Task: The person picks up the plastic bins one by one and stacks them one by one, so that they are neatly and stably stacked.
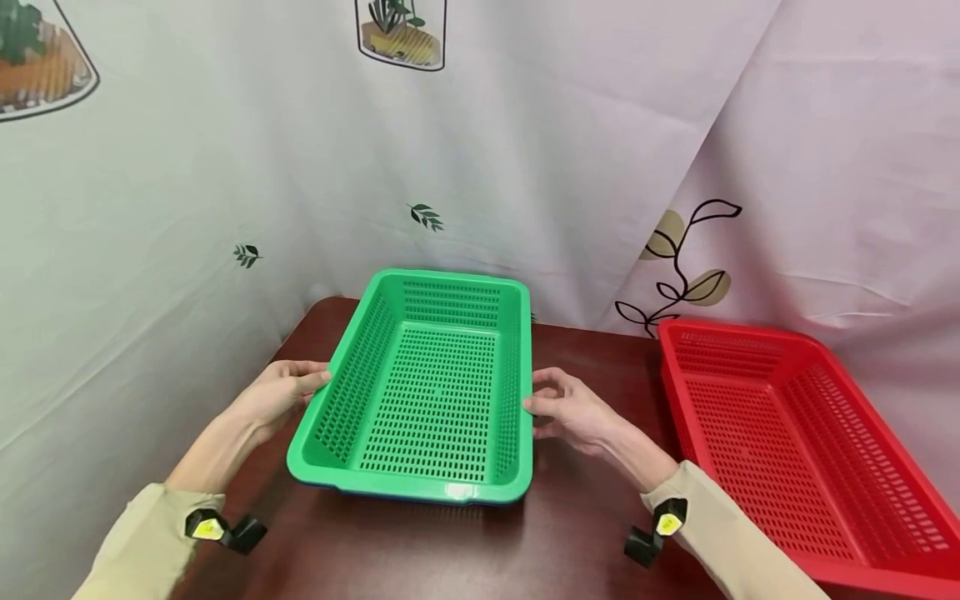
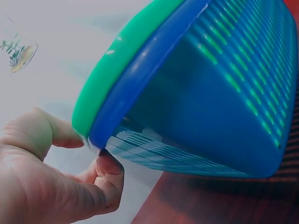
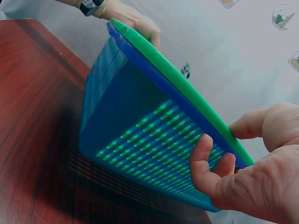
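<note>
My left grip (image 1: pixel 276 392) pinches the side rim of the green basket (image 1: pixel 431 400), and my right grip (image 1: pixel 570 410) pinches the opposite rim, its thumb on the green lip and fingers curled beneath. The green basket lies between them, nested in a blue basket (image 3: pixel 128 95) whose rim shows just under the green one. Below my grips is the dark red bench (image 1: pixel 570 533). Right of my right grip, apart from it, is a red basket (image 1: pixel 761 450). Farther ahead hangs pale cloth (image 1: pixel 510 167) printed with plants.
</note>
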Demonstrator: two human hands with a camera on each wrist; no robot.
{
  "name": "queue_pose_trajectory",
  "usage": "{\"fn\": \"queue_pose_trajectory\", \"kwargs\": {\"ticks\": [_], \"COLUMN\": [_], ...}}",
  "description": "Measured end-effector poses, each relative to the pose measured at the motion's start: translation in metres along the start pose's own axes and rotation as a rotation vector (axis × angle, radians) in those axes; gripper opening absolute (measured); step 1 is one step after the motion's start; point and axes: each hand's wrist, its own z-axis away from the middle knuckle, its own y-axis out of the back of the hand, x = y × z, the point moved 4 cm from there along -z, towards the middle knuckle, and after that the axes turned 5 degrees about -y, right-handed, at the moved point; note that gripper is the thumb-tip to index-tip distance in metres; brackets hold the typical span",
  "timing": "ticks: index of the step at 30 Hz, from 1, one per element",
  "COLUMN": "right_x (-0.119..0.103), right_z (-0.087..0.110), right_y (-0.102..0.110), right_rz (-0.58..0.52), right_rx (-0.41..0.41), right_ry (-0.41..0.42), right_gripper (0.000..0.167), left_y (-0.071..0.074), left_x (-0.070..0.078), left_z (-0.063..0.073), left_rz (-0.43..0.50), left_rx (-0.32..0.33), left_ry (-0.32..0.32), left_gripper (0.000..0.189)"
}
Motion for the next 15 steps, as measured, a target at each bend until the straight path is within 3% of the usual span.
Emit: {"fn": "queue_pose_trajectory", "kwargs": {"ticks": [15], "right_x": [-0.003], "right_z": [0.023], "right_y": [0.029], "right_rz": [0.035], "right_rx": [-0.029], "right_ry": [0.032], "right_gripper": [0.052], "left_y": [-0.033], "left_x": [0.003], "left_z": [-0.012], "left_rz": [0.029], "left_rx": [-0.033], "left_ry": [-0.024], "left_gripper": [0.046]}}
